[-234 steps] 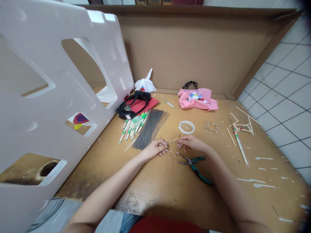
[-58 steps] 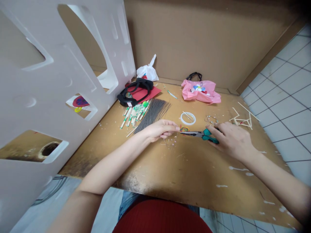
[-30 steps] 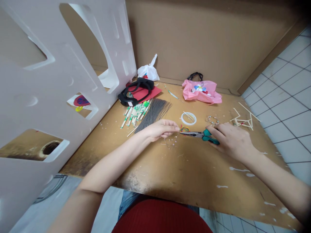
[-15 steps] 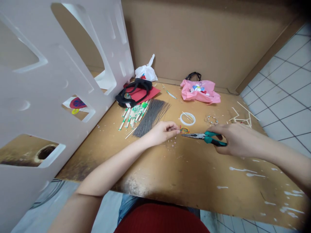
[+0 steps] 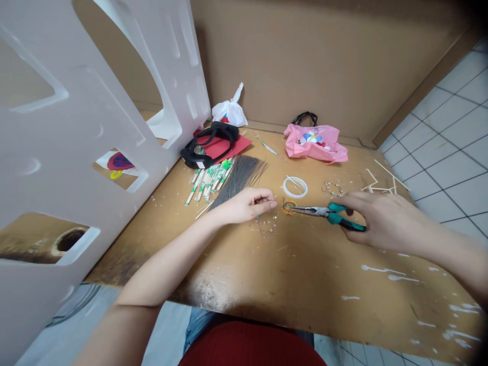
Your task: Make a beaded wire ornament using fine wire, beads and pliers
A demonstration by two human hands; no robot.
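My right hand (image 5: 381,216) grips needle-nose pliers (image 5: 318,211) with teal and black handles. Their tips point left, over a small bundle of coloured loops (image 5: 288,206) in yellow, red and green. My left hand (image 5: 256,204) is closed, thumb against fingertips, a short way left of the plier tips; whatever is pinched there is too small to make out. Just below it, thin wire with small clear beads (image 5: 270,230) lies on the table. Behind the pliers are a white ring-shaped spool (image 5: 295,195) with thin sticks across it and a beaded wire loop (image 5: 333,189).
Grey wire lengths (image 5: 240,178) and paper-wrapped chopsticks (image 5: 208,183) lie on the left, near a black head strap (image 5: 208,157) on red paper. A pink bag (image 5: 316,150) stands behind. Glued sticks (image 5: 381,189) lie right. A white plastic panel (image 5: 125,101) walls the left side.
My right hand has moved slightly right with the pliers, drawing their tips away from my left hand. My left hand has shifted a little left, and the gap between them has widened.
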